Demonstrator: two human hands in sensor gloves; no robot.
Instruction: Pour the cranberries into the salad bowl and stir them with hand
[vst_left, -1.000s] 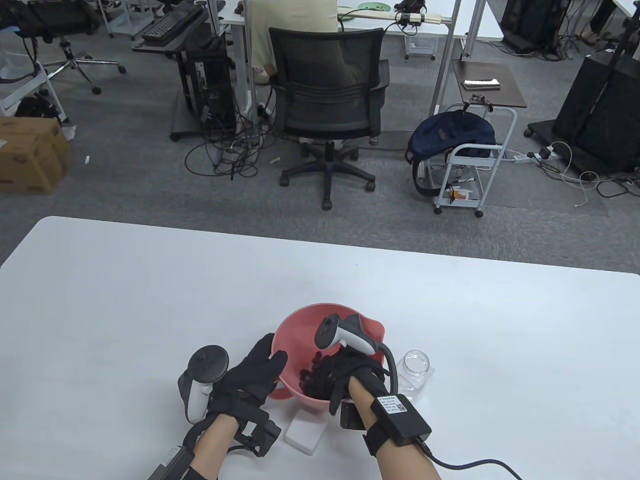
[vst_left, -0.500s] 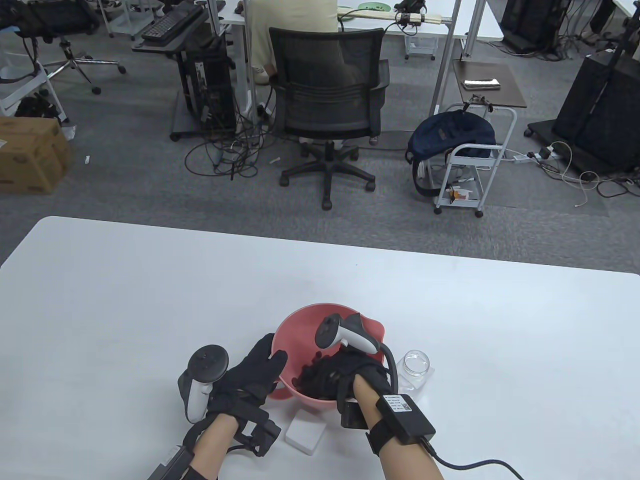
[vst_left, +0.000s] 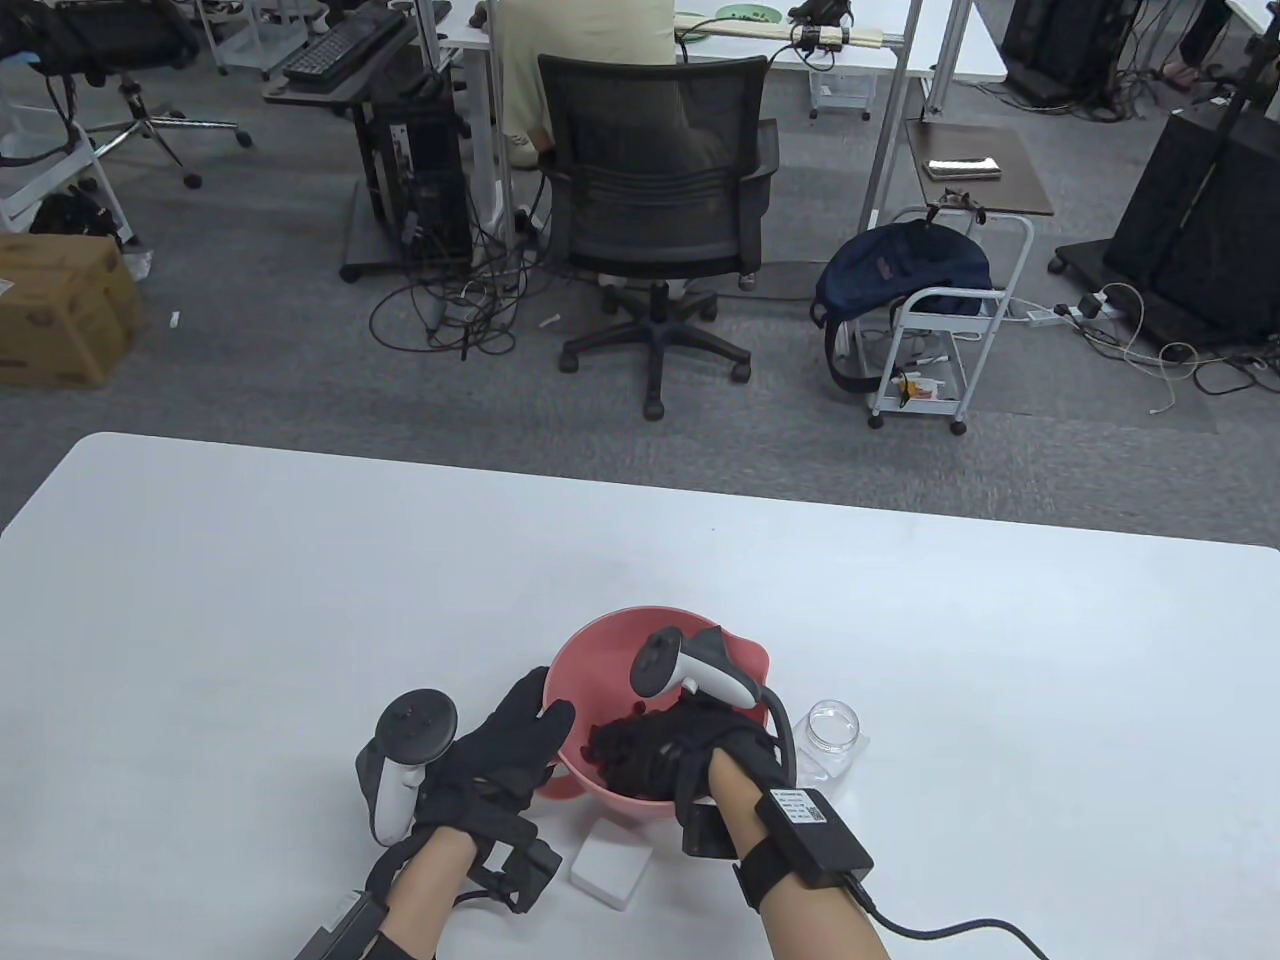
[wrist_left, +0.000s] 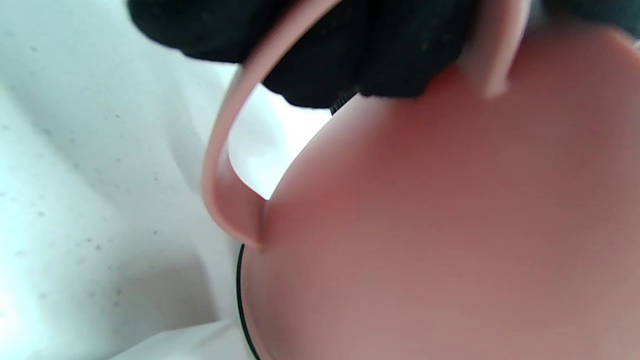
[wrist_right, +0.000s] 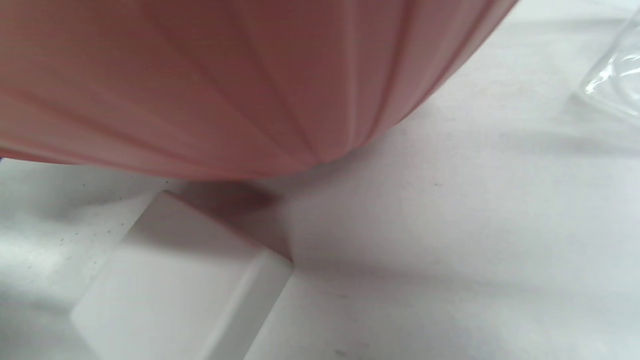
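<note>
A pink salad bowl (vst_left: 600, 650) stands near the table's front edge. My left hand (vst_left: 515, 735) grips its left rim, thumb over the edge. In the left wrist view the gloved fingers (wrist_left: 350, 50) curl behind the bowl's handle loop (wrist_left: 220, 165). My right hand (vst_left: 665, 745) is down inside the bowl, its fingers spread among the dark cranberries (vst_left: 597, 745); the tracker hides part of them. The right wrist view shows only the bowl's ribbed outer wall (wrist_right: 225, 75).
An empty clear jar (vst_left: 832, 735) stands just right of the bowl and shows as a clear edge (wrist_right: 615, 85) in the right wrist view. A white square lid (vst_left: 612, 865) lies against the bowl's near side (wrist_right: 175, 280). A cable trails from my right wrist.
My right hand has shifted a little inside the bowl, pushing the cranberries toward the left wall. The left hand and the bowl have stayed put.
</note>
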